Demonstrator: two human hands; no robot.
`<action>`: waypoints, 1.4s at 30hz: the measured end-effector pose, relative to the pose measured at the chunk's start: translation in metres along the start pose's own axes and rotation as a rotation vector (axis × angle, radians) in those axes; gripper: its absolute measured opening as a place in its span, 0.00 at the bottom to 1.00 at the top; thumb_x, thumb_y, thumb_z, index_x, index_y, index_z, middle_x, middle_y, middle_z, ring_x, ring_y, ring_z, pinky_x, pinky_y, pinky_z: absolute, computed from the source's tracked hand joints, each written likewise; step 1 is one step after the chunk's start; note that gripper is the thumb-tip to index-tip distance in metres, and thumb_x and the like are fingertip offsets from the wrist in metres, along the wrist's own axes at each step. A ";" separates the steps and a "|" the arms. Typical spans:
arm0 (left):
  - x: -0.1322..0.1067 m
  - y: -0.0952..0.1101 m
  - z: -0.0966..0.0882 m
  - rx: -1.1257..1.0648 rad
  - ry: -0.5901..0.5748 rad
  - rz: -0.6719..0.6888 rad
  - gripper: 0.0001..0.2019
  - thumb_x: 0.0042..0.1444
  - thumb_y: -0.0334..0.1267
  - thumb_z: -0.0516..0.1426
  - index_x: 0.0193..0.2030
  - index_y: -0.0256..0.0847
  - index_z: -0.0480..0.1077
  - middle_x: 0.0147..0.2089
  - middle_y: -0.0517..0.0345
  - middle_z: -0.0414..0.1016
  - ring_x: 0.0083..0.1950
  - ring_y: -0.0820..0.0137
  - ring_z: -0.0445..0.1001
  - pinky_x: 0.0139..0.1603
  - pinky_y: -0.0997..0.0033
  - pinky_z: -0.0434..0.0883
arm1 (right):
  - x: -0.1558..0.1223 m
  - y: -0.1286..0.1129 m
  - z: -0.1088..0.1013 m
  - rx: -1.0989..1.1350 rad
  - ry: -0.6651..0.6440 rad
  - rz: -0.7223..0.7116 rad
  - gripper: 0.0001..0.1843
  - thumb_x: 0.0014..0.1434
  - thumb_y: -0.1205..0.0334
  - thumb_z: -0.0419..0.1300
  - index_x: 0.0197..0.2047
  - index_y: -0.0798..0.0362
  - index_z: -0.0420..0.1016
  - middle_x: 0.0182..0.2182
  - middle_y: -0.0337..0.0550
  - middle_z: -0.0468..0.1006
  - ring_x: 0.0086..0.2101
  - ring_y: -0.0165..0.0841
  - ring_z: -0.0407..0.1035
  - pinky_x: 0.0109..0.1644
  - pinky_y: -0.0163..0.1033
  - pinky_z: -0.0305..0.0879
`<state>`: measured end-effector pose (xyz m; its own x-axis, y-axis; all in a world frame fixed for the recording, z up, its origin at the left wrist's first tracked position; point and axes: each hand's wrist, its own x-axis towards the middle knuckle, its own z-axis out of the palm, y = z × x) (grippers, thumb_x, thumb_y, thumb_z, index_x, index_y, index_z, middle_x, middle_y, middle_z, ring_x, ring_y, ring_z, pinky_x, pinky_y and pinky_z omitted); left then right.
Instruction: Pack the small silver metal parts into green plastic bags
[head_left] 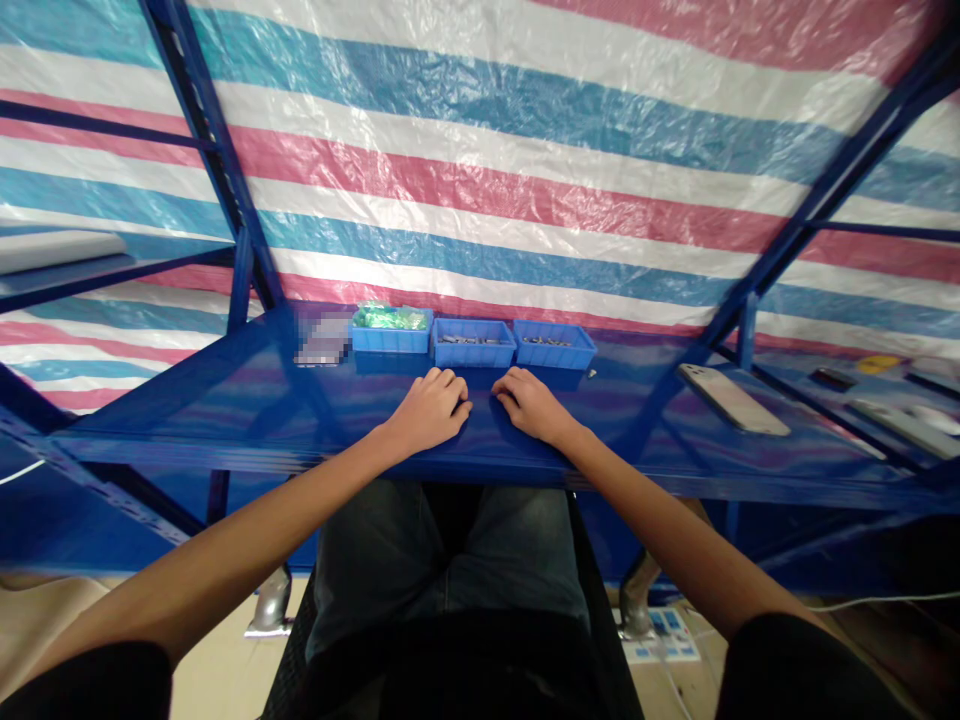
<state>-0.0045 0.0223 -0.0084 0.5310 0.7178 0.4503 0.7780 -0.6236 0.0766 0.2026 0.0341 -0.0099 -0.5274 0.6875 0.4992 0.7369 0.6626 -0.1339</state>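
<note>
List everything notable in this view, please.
Striped sheet: one, red-white-blue, background
Posts: several, blue, both sides
Table: one, blue, centre
Bins: three, blue, table's far side
Packets: uncountable, green, left bin
Small pieces: uncountable, greyish, other bins
Stray piece: one, pale, near right bin
Pixelated item: one, pale, left of bins
Phone: one, pale, table's right
Long object: one, white, far left
Side items: several, mixed, far right
Trousers: pair, blue, bottom centre
Left hand: one, bare, on table
Right hand: one, bare, on table

Workshop, with 3 parts bins [474,356].
</note>
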 end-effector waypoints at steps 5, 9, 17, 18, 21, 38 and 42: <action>0.000 0.000 0.000 -0.020 0.007 0.004 0.07 0.58 0.40 0.51 0.38 0.40 0.66 0.40 0.53 0.69 0.44 0.63 0.65 0.43 0.62 0.64 | -0.005 -0.006 -0.014 -0.110 0.127 0.238 0.09 0.50 0.67 0.57 0.37 0.54 0.68 0.35 0.45 0.71 0.38 0.37 0.65 0.43 0.40 0.61; 0.000 0.000 -0.001 -0.020 0.008 0.003 0.07 0.58 0.40 0.51 0.38 0.41 0.66 0.40 0.53 0.69 0.45 0.63 0.65 0.43 0.62 0.64 | -0.011 -0.007 -0.016 -0.126 -0.011 0.360 0.08 0.48 0.66 0.56 0.36 0.52 0.67 0.29 0.39 0.72 0.29 0.32 0.64 0.34 0.36 0.58; 0.000 0.001 0.000 -0.024 0.003 0.008 0.07 0.58 0.40 0.51 0.38 0.40 0.66 0.40 0.53 0.69 0.45 0.62 0.65 0.44 0.62 0.64 | -0.010 -0.001 -0.008 -0.145 -0.017 0.286 0.05 0.51 0.69 0.53 0.28 0.55 0.68 0.27 0.42 0.71 0.28 0.31 0.64 0.35 0.35 0.58; 0.000 0.001 0.000 -0.023 0.004 0.008 0.07 0.58 0.40 0.51 0.38 0.40 0.66 0.40 0.53 0.69 0.45 0.62 0.65 0.44 0.62 0.64 | -0.010 -0.001 -0.008 -0.138 -0.011 0.285 0.05 0.52 0.69 0.53 0.29 0.55 0.69 0.27 0.42 0.71 0.28 0.31 0.65 0.35 0.35 0.59; 0.000 0.000 0.000 -0.019 0.002 0.007 0.07 0.59 0.40 0.50 0.38 0.40 0.66 0.40 0.54 0.69 0.45 0.62 0.65 0.43 0.62 0.64 | -0.011 0.001 -0.007 -0.090 0.015 0.263 0.09 0.52 0.71 0.53 0.37 0.58 0.71 0.30 0.44 0.72 0.30 0.32 0.66 0.37 0.36 0.61; -0.001 0.007 -0.010 -0.072 0.146 0.171 0.09 0.60 0.42 0.49 0.38 0.39 0.65 0.38 0.54 0.72 0.43 0.65 0.66 0.41 0.64 0.61 | 0.006 -0.048 0.001 1.075 0.147 0.548 0.13 0.48 0.53 0.62 0.28 0.55 0.71 0.22 0.36 0.71 0.23 0.26 0.64 0.31 0.34 0.63; -0.002 0.007 -0.011 -0.095 0.194 0.139 0.07 0.59 0.40 0.50 0.39 0.39 0.65 0.37 0.55 0.72 0.41 0.66 0.66 0.41 0.65 0.61 | 0.005 -0.047 0.002 1.017 0.144 0.521 0.14 0.50 0.51 0.60 0.28 0.55 0.70 0.21 0.35 0.70 0.23 0.26 0.63 0.30 0.34 0.61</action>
<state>-0.0038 0.0137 0.0008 0.5495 0.5558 0.6239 0.6621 -0.7451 0.0806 0.1644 0.0065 -0.0032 -0.1573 0.9514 0.2646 0.1350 0.2861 -0.9486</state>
